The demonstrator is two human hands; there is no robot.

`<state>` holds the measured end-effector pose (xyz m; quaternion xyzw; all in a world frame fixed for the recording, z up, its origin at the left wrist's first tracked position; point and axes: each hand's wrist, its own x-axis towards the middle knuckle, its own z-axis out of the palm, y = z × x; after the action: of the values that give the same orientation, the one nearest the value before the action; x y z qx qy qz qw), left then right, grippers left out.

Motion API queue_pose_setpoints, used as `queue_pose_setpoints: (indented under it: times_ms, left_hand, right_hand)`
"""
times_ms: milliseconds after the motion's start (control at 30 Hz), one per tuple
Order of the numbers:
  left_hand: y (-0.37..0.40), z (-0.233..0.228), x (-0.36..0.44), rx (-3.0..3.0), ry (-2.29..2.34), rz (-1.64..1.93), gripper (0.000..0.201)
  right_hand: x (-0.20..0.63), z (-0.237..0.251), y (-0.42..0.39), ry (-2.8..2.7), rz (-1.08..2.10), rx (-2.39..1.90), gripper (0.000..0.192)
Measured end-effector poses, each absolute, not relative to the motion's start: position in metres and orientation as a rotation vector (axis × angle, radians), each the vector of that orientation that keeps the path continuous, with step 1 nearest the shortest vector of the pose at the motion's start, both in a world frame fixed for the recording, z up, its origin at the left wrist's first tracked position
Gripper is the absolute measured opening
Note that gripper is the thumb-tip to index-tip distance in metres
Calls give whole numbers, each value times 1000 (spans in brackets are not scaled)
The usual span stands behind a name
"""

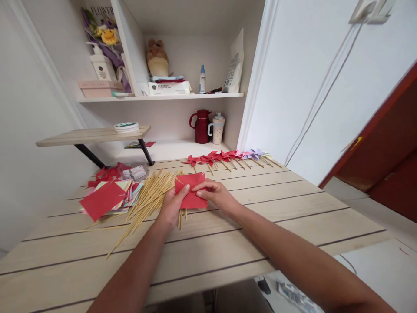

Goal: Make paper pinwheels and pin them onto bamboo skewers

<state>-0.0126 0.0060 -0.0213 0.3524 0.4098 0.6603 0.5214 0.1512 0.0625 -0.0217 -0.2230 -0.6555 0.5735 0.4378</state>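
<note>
Standing beside the pale wooden slatted table (pixel 293 204), I noted that both hands worked one square sheet of red paper (pixel 190 195), which lay low over the tabletop near its middle. The left hand (pixel 172 208) pinched the sheet's lower left edge, thumb on top and fingers closed under it; the right hand (pixel 215 194) pressed its right edge, fingertips together on the paper. Holding it from both sides probably kept the sheet flat and steady for folding. The paper sat between the two grips, its upper half free above the fingers. A loose spread of thin bamboo sticks (pixel 148 195) lay just left of it, some running under the left hand, within easy reach. Further left sat a stack of coloured paper squares (pixel 110 198). A row of finished red and lilac paper pinwheels on sticks (pixel 228 157) lay along the far edge, well apart from the hands.
</note>
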Motion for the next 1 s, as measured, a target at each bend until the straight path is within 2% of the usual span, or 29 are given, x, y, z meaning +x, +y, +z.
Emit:
queue_pose_setpoints:
  times_ms: [233, 433, 1000]
  left_hand:
    - [9, -22, -17, 836, 970, 1649, 47]
    - [10, -23, -17, 878, 980, 1644, 47]
    - [8, -24, -14, 977, 1042, 1560, 44]
  right_hand:
    - [154, -19, 64, -1644, 1457, -505, 24]
    - [150, -17, 59, -1698, 1406, -432, 17]
    - [150, -17, 58, -1711, 1297, -701, 28]
